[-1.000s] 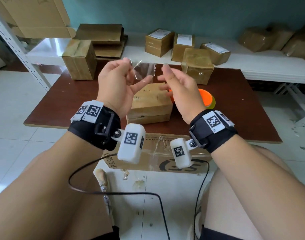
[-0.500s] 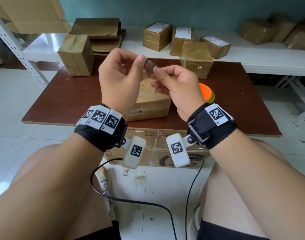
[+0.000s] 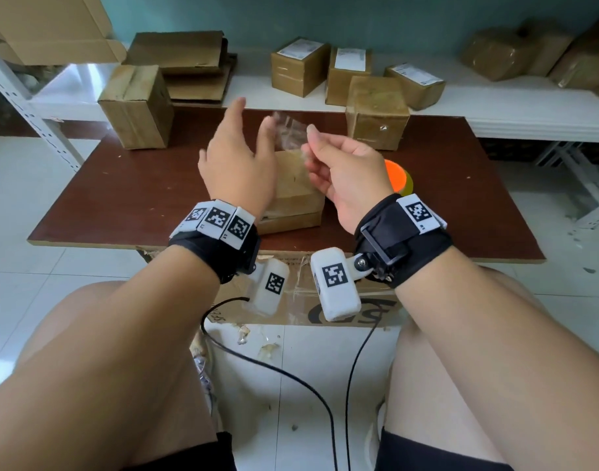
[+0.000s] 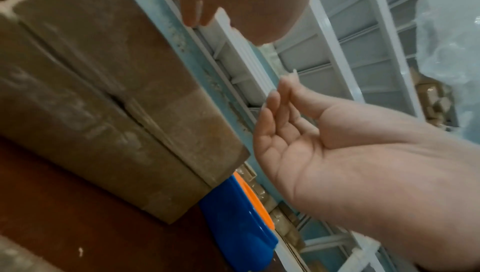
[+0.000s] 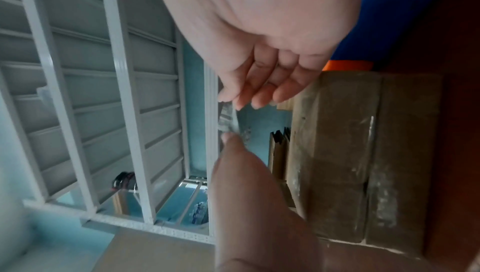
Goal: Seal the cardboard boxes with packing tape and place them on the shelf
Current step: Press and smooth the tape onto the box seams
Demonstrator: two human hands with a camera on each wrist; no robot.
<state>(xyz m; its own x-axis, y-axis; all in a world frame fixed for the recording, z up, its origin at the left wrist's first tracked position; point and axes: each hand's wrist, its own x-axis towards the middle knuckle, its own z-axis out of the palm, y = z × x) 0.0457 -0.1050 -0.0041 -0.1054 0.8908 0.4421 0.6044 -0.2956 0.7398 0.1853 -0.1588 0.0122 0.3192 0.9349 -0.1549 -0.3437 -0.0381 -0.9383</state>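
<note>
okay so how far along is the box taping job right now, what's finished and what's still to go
Done: three labelled boxes already sit on the white shelf. In hand: the right hand pinches a crumpled scrap of clear tape that also sticks to the open left hand, above the box at the table's front. Left: three boxes on the brown table need shelving; whether each is fully taped is unclear.

Left hand (image 3: pixel 237 158) raised, fingers (image 3: pixel 235 108) spread; right hand (image 3: pixel 345 171) beside it, fingers (image 3: pixel 313 136) pinched.
</note>
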